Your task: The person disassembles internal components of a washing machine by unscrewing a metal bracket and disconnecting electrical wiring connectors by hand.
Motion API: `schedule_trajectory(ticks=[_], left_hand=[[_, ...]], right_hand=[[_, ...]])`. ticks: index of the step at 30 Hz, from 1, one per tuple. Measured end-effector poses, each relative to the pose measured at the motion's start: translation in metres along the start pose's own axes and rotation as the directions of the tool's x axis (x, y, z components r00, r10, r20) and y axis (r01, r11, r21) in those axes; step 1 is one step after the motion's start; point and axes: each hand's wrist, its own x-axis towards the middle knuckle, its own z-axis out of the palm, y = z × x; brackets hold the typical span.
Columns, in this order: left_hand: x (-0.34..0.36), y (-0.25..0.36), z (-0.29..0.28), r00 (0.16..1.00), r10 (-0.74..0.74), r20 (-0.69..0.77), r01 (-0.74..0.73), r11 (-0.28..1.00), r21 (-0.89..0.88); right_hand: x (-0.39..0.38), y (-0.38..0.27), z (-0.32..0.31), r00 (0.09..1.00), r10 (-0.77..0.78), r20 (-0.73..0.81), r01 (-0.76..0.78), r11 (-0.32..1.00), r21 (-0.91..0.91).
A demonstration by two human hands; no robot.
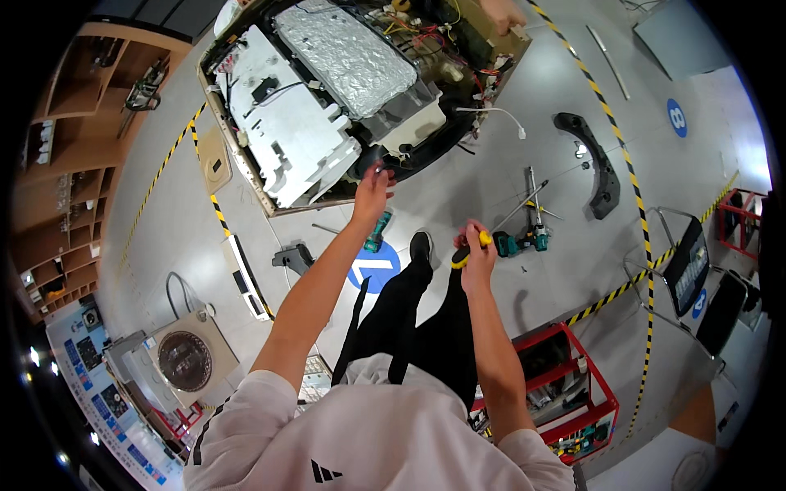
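I observe the right hand point(477, 254) closed around a yellow-and-black screwdriver point(460, 259), its shaft angled forward-right. The left hand point(374, 188), partly curled, is at the opened appliance point(286, 131); whether it grips anything, I cannot tell.

Appliance point(344, 74) ahead, shelves point(82, 123) left, tool cart point(590, 366) right
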Motion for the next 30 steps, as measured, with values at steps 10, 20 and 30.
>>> schedule_trajectory(ticks=[10, 20, 30], left_hand=[[0.043, -0.02, -0.002, 0.985, -0.15, -0.088, 0.129, 0.97, -0.208], [0.03, -0.019, 0.034, 0.985, -0.036, -0.171, 0.002, 0.981, -0.194], [0.037, -0.015, 0.039, 0.971, -0.076, -0.227, 0.066, 0.996, -0.053]], right_hand=[[0.15, -0.005, 0.04, 0.967, -0.129, 0.218, 0.156, 0.982, -0.109], [0.185, -0.024, 0.079, 0.94, -0.092, 0.329, 0.167, 0.964, -0.207], [0.199, -0.009, 0.094, 0.91, -0.252, 0.331, 0.355, 0.884, -0.304]])
